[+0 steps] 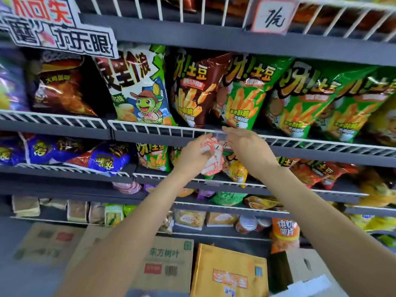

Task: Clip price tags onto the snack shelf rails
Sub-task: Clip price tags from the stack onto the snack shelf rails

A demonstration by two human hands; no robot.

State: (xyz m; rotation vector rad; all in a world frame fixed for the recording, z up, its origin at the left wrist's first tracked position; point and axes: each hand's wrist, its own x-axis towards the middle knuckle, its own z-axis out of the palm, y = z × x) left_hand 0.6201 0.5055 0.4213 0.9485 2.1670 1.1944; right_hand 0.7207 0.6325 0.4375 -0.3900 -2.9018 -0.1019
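Observation:
My left hand (192, 156) grips a stack of white price tags with red borders (213, 160) in front of the middle shelf. My right hand (246, 146) reaches up to the white wire rail (162, 130) of that shelf, fingers on a clear tag holder (218, 136) with a tag in it at the rail. Behind the rail stand brown and green potato-stick bags (192, 88). One price tag marked 7 (270, 17) hangs on the top shelf rail.
Snack bags fill several grey shelves with white wire rails. A large paper sign (55, 28) hangs at the upper left. Cardboard boxes (167, 260) and an orange bag (229, 273) sit on the floor below.

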